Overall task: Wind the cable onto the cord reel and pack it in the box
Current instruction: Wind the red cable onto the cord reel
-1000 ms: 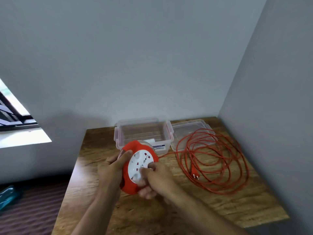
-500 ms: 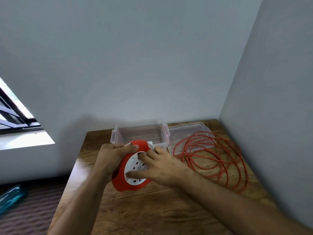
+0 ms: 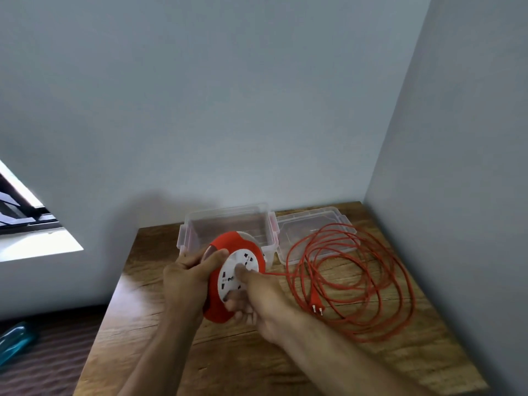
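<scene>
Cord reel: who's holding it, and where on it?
Both hands. The left hand grips the cord reel by its red rim on the left side; the right hand holds the lower edge, with one finger on the white socket face.

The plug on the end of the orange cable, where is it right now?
In the head view, the orange two-pin plug lies on the wooden table, inside the loose orange cable coil, right of the right hand and nearer than the clear plastic lid.
</scene>
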Action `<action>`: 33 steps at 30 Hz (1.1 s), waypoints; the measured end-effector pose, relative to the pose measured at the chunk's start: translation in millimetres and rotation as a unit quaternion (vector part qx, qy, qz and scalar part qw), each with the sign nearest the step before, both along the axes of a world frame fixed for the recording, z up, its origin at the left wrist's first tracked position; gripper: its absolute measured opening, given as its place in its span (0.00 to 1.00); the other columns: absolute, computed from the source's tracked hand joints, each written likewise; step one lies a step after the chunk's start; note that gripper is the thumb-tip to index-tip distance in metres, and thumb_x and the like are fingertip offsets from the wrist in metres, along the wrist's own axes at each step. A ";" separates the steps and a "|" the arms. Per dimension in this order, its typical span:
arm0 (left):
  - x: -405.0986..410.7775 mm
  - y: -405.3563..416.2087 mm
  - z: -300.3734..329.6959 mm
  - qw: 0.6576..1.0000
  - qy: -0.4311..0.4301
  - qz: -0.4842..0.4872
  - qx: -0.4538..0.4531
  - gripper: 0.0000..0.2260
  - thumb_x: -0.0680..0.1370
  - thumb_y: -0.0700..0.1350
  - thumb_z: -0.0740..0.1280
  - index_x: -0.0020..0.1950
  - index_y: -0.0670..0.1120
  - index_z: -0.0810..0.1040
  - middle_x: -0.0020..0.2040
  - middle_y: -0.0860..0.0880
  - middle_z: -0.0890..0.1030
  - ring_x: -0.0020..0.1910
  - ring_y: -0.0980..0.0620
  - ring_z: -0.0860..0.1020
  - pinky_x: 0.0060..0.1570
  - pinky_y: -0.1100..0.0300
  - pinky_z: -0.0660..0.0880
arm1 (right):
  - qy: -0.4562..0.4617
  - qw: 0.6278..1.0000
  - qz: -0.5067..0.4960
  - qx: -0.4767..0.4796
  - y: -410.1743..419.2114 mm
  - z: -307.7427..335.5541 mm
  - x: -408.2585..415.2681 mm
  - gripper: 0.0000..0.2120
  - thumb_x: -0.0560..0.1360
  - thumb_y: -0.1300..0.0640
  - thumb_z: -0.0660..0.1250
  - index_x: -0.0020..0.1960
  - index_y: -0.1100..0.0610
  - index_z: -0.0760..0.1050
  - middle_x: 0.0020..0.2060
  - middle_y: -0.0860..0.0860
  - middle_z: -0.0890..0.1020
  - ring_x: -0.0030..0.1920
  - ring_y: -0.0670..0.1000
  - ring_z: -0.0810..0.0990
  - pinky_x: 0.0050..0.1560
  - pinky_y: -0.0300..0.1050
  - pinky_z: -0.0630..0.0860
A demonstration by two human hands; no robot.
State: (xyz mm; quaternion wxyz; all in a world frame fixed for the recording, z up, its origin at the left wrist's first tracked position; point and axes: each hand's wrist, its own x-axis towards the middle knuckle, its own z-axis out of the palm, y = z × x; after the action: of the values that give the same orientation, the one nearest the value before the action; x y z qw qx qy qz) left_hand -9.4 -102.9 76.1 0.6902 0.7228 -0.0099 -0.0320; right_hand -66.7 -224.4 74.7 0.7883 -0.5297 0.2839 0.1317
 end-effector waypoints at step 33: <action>37.9 -8.9 21.5 0.997 0.016 -0.064 0.027 0.04 0.65 0.50 0.82 0.38 0.54 0.90 0.37 0.50 0.90 0.35 0.51 0.89 0.31 0.61 0.82 | -0.168 0.879 -0.060 -0.443 2.9 -4.0 7.8 0.29 0.69 0.34 0.69 0.64 0.41 0.63 0.53 0.50 0.84 0.38 0.47 0.82 0.31 0.37 0.77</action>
State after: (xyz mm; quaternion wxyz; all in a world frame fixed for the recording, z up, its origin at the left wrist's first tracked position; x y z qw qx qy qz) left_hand 28.5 -111.9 97.6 0.6674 0.7382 -0.0443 -0.0874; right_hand -58.8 -221.4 70.7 0.5134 -0.8199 0.2071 -0.1459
